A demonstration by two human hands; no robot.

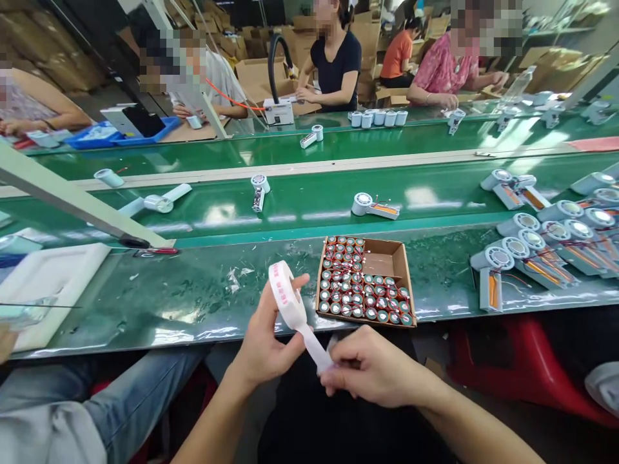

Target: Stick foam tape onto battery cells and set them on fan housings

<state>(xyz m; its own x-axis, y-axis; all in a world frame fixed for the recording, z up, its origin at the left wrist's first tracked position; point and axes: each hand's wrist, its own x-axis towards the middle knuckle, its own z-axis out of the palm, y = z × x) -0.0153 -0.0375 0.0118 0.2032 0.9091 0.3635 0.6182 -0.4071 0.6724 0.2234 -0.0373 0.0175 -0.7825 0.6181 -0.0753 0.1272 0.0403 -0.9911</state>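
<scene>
My left hand (268,338) is wrapped round a roll of white tape (286,298) with pink print along its outer face. A strip of the tape (315,348) runs down from the roll to my right hand (360,366), whose thumb and fingers pinch its end. Both hands are over my lap, just off the bench's front edge. Beyond them on the bench sits a shallow cardboard box (409,283) of upright battery cells (343,277) with red wires. Its back right part shows bare cardboard.
White housings with fans and orange strips (536,251) crowd the bench at right. More housings lie on the green conveyor belt (309,206). A white foam tray (62,283) is at left, near a slanted metal post (72,193). Several people work across the line.
</scene>
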